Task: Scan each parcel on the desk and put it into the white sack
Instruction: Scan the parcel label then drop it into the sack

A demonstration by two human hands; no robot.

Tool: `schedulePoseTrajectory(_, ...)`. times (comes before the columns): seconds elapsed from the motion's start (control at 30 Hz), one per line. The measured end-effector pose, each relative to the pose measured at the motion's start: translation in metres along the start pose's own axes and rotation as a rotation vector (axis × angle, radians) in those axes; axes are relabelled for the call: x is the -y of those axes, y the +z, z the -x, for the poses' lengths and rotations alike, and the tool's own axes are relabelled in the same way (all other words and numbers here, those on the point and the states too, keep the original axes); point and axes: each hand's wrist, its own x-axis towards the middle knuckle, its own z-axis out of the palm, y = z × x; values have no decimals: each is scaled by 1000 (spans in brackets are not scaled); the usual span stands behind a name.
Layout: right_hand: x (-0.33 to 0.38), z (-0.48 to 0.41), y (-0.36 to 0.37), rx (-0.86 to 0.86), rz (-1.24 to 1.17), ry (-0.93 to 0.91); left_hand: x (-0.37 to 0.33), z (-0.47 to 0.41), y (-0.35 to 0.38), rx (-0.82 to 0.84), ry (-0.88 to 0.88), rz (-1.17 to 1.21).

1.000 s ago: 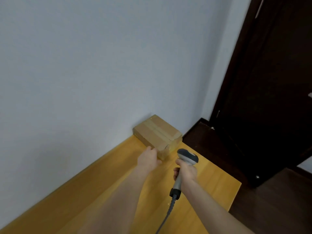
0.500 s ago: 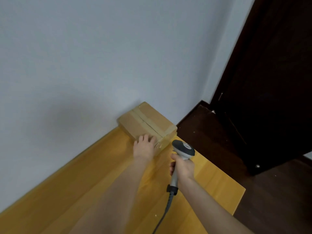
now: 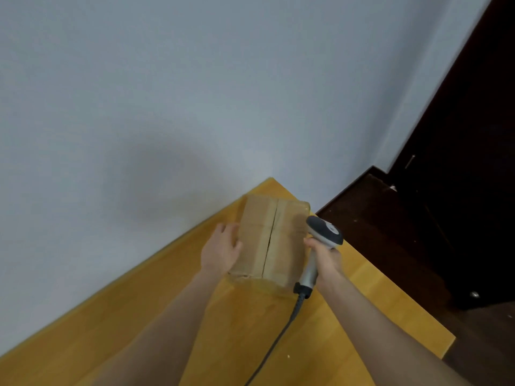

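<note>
The parcel [image 3: 271, 240] was held between the hands, over the far corner of the desk [image 3: 250, 344]; whether it was lifted clear could not be told. Its left edge was gripped by the left hand [image 3: 221, 252], thumb on the taped top face. The scanner [image 3: 324, 232] was clasped by its handle in the right hand [image 3: 326, 259], its head just beside the parcel's right edge. No label was seen on that face, so the parcel probably needed to be turned and the scanner aimed squarely.
</note>
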Motion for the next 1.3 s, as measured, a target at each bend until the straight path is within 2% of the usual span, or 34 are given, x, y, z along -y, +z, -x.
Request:
schedulePoseTrajectory(0.03, -4, -3, 1, 9, -15, 21, 0, -5, 2, 5, -97, 73)
schedulePoseTrajectory(0.1, -12, -6, 0, 33, -57, 63, -1, -10, 8, 114, -246, 253)
schedulePoseTrajectory(0.2, -18, -8, -4, 87, -118, 95, -1, -7, 17, 257, -343, 469)
schedulePoseTrajectory(0.33, -23, -1, -8, 139, -90, 87, 21, 13, 14, 321, -473, 711)
schedulePoseTrajectory(0.57, -42, 47, 11, 272, -78, 78, 62, 74, -34, 176, -616, 1052)
schedulePoseTrajectory(0.8, -100, 133, 46, 380, -12, 102, 137, 163, -103, 112, -570, 1117)
schedulePoseTrajectory(1.1, -216, 277, 120, 489, 106, 128, 301, 313, -175, 172, -636, 1099)
schedulePoseTrajectory(1.3, -271, 346, 162, 484, 179, 112, 365, 397, -189, 42, -555, 1219)
